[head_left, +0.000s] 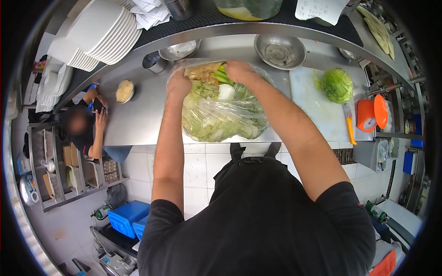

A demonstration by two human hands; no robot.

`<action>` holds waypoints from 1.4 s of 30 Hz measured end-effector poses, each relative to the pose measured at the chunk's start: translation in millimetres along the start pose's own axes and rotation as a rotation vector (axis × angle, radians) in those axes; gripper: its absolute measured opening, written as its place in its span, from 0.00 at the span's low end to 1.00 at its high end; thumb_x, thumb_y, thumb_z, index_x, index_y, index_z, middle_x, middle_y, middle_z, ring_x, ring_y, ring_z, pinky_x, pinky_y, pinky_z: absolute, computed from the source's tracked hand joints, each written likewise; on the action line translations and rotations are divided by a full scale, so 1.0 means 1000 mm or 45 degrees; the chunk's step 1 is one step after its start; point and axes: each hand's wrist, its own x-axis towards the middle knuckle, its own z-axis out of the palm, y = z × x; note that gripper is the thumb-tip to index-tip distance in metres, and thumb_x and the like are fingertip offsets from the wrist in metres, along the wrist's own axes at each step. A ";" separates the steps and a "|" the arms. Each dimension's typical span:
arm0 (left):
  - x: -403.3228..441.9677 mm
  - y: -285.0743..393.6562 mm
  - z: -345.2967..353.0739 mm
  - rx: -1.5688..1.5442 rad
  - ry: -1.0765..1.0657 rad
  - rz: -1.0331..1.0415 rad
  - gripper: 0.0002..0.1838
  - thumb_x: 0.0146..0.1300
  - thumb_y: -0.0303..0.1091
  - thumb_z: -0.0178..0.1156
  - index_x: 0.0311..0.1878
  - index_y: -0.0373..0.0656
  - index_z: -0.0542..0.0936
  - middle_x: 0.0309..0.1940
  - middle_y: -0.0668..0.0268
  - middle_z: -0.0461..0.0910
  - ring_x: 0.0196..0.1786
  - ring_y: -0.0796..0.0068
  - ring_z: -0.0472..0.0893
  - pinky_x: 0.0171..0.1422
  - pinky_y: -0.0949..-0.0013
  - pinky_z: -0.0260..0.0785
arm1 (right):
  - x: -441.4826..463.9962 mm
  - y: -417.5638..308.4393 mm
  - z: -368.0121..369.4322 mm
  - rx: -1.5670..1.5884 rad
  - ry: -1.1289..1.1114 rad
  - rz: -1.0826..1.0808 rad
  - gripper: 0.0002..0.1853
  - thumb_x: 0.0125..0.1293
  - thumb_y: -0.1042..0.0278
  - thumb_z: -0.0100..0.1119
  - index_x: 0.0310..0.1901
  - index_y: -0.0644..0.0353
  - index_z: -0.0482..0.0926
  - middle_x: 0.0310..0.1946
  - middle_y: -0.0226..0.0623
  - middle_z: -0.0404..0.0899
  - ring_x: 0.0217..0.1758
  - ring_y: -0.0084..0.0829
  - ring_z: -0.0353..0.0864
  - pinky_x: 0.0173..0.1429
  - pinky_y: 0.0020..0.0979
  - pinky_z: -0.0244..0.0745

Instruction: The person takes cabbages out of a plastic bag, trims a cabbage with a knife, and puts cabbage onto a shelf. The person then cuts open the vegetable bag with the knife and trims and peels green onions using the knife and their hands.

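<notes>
Plastic bag [225,108] of greens [203,89], rim pinched by left hand [179,84] and right hand [239,72], fingers curled closed, could tear or spill if tugged unevenly.

White plates [105,34] stacked on upper shelf [207,31], left; orange scale [366,114] at right; blue bins [125,219] lower left.

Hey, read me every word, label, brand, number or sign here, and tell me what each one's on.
No text reads reliably.
White paper note with dark handwriting: marks and figures, too small and blurred to quote.
Round white dial on the orange kitchen scale: markings too small to read.
</notes>
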 end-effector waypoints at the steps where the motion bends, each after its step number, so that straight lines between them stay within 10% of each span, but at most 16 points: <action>1: 0.000 -0.014 0.007 -0.049 -0.019 0.004 0.33 0.69 0.30 0.53 0.79 0.49 0.71 0.79 0.52 0.68 0.79 0.49 0.68 0.83 0.57 0.61 | 0.003 0.004 -0.001 -0.005 -0.037 0.010 0.23 0.80 0.61 0.45 0.67 0.61 0.78 0.68 0.51 0.79 0.70 0.53 0.78 0.74 0.50 0.73; 11: 0.015 -0.051 0.018 -0.632 -0.467 -0.467 0.29 0.77 0.48 0.53 0.73 0.39 0.75 0.71 0.45 0.77 0.76 0.45 0.72 0.81 0.55 0.62 | 0.004 0.044 0.018 -0.036 0.075 0.156 0.31 0.86 0.48 0.30 0.66 0.61 0.80 0.69 0.52 0.77 0.72 0.53 0.76 0.78 0.51 0.68; 19: -0.020 0.008 0.023 0.281 -0.003 0.213 0.29 0.70 0.45 0.63 0.69 0.39 0.78 0.65 0.42 0.79 0.69 0.45 0.78 0.75 0.50 0.70 | -0.067 -0.011 -0.034 0.176 0.141 0.109 0.26 0.80 0.51 0.48 0.70 0.58 0.77 0.69 0.54 0.77 0.71 0.54 0.77 0.76 0.48 0.70; 21: -0.014 0.043 0.005 0.116 -0.398 0.213 0.25 0.67 0.40 0.65 0.65 0.41 0.79 0.65 0.44 0.78 0.69 0.44 0.77 0.73 0.49 0.70 | -0.104 -0.016 -0.045 0.352 0.351 -0.062 0.28 0.79 0.48 0.51 0.71 0.59 0.76 0.69 0.54 0.77 0.71 0.54 0.77 0.76 0.47 0.70; 26: -0.002 0.029 0.040 -0.053 -0.351 0.533 0.25 0.60 0.30 0.70 0.61 0.44 0.77 0.61 0.48 0.78 0.64 0.42 0.77 0.68 0.47 0.72 | -0.214 0.079 -0.057 0.633 0.611 0.277 0.22 0.76 0.56 0.63 0.63 0.62 0.83 0.60 0.50 0.85 0.59 0.45 0.88 0.65 0.40 0.81; 32: 0.032 0.033 0.034 0.157 -0.446 0.464 0.39 0.55 0.33 0.77 0.70 0.45 0.70 0.62 0.48 0.79 0.65 0.44 0.79 0.69 0.49 0.73 | -0.346 0.295 -0.070 -0.397 0.752 1.255 0.25 0.71 0.60 0.64 0.66 0.61 0.77 0.58 0.57 0.82 0.61 0.56 0.83 0.65 0.51 0.79; 42: 0.064 0.016 0.039 0.344 -0.579 0.487 0.53 0.47 0.43 0.81 0.77 0.43 0.65 0.68 0.45 0.77 0.71 0.44 0.76 0.76 0.50 0.69 | -0.359 0.392 -0.077 -0.508 0.638 1.076 0.41 0.67 0.68 0.59 0.81 0.59 0.58 0.57 0.63 0.80 0.58 0.62 0.83 0.61 0.55 0.80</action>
